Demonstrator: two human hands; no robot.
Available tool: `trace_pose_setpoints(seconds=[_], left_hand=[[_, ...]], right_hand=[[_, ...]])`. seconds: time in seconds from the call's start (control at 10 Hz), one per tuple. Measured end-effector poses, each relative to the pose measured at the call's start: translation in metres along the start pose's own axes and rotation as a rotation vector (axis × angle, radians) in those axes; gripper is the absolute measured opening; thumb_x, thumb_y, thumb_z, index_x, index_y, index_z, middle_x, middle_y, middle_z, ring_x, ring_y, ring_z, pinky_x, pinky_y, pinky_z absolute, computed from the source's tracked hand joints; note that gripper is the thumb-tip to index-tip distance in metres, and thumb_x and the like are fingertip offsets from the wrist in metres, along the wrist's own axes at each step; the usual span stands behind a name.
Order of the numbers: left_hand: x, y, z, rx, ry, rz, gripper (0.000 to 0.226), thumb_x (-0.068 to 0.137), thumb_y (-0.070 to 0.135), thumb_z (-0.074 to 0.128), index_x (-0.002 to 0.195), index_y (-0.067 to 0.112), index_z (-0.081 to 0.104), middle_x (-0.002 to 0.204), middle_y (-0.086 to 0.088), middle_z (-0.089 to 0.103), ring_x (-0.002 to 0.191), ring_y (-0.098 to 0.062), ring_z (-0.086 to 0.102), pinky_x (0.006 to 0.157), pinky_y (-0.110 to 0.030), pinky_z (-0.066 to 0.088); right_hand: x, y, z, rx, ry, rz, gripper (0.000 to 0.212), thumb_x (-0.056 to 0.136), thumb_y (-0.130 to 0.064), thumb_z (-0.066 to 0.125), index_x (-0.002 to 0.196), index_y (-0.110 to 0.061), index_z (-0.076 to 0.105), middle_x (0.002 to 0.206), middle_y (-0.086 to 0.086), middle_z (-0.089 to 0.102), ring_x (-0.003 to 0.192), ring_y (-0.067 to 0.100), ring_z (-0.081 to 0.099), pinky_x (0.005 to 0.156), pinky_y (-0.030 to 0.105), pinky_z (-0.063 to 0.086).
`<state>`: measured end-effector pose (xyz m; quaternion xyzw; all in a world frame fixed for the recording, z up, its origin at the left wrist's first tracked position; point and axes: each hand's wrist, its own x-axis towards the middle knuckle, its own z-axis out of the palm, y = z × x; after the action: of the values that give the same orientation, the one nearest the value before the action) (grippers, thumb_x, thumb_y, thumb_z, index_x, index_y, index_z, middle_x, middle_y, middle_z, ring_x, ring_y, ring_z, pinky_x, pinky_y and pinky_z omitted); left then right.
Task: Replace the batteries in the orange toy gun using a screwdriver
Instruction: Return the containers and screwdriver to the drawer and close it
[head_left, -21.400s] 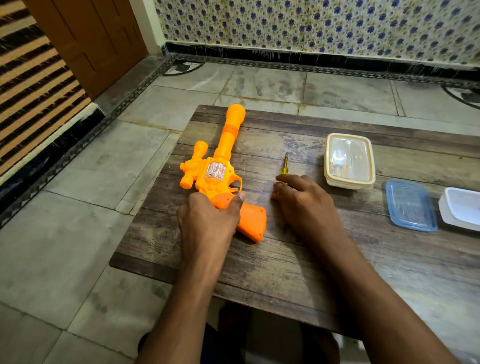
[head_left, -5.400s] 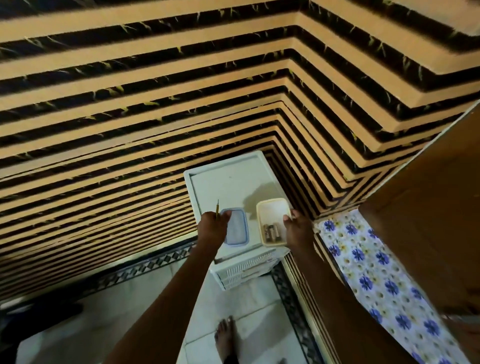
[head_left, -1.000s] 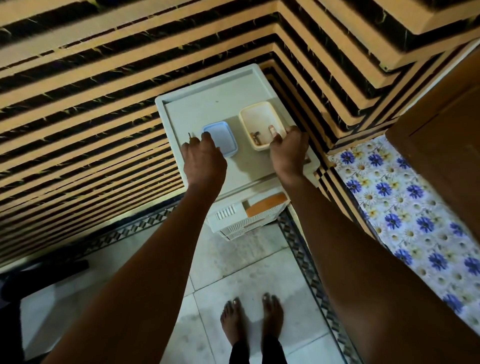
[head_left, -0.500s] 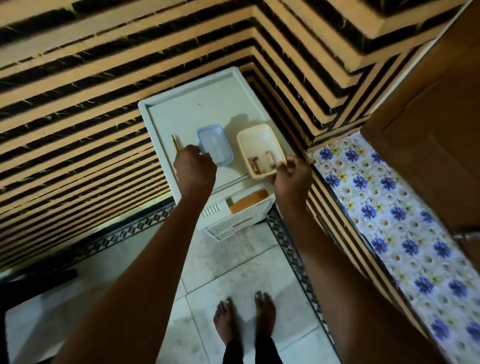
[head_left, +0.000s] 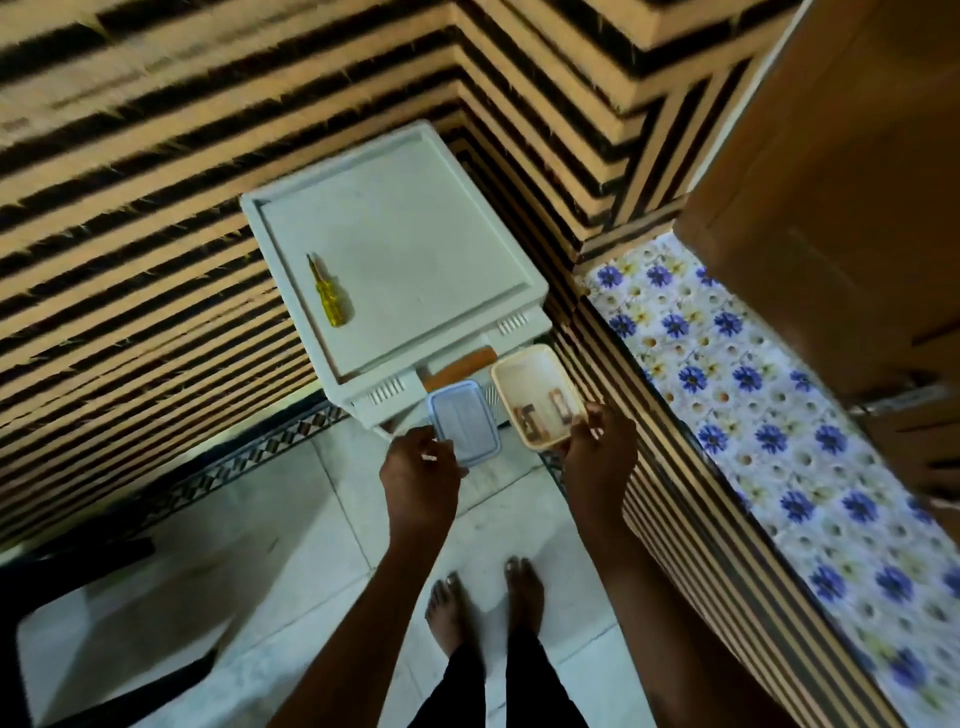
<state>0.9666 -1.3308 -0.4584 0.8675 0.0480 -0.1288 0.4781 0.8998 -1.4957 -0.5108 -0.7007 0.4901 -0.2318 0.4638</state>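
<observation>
Left hand (head_left: 421, 470): we are pinching the blue plastic lid (head_left: 464, 422)
Right hand (head_left: 597, 452): we are gripping the cream plastic tub (head_left: 535, 397)
Risk: tilting it, we are likely spilling its batteries (head_left: 543, 413)

Head view: looking steeply down from standing height over the white cabinet (head_left: 400, 270).
Facing: pointing toward the striped wall corner (head_left: 470, 98) behind the cabinet.
Nearness: sitting well above the cabinet, taking in the bare feet (head_left: 483, 608) below it.
</observation>
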Motion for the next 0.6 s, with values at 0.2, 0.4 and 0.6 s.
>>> trace_pose_setpoints(seconds=[0.2,0.4,0.6], left_hand=[[0.029,-0.064,0.052,0.012,-0.055,-0.12,0.013,0.099,0.008,0.065,0.112,0.005,0.068,0.08,0.008,0.064,0.058,-0.014,0.072,0.06,-0.028,0.062],[0.099,-0.106,0.086,-0.063,0.015,-0.216,0.004,0.097,0.008,0.069,0.101,0.009,0.069,0.083,-0.003,0.072,0.064,-0.026,0.076,0.074,-0.047,0.066],[0.161,-0.13,0.109,-0.152,0.062,-0.245,0.026,0.097,0.005,0.066,0.118,-0.01,0.065,0.1,-0.018,0.074,0.077,-0.026,0.076,0.082,-0.048,0.064]], right_hand=[[0.01,0.075,0.045,0.017,-0.08,0.054,0.02,0.093,0.0,0.061,0.111,-0.005,0.069,0.105,-0.002,0.045,0.1,0.036,0.062,0.077,0.057,0.061],[0.04,0.099,0.107,0.037,-0.115,0.072,0.01,0.096,-0.001,0.064,0.106,0.001,0.068,0.107,0.004,0.042,0.097,0.041,0.064,0.071,0.055,0.063],[0.084,0.109,0.174,0.07,-0.126,0.09,0.027,0.083,-0.02,0.063,0.102,-0.001,0.067,0.108,0.019,0.062,0.088,0.041,0.071,0.066,0.05,0.064]])
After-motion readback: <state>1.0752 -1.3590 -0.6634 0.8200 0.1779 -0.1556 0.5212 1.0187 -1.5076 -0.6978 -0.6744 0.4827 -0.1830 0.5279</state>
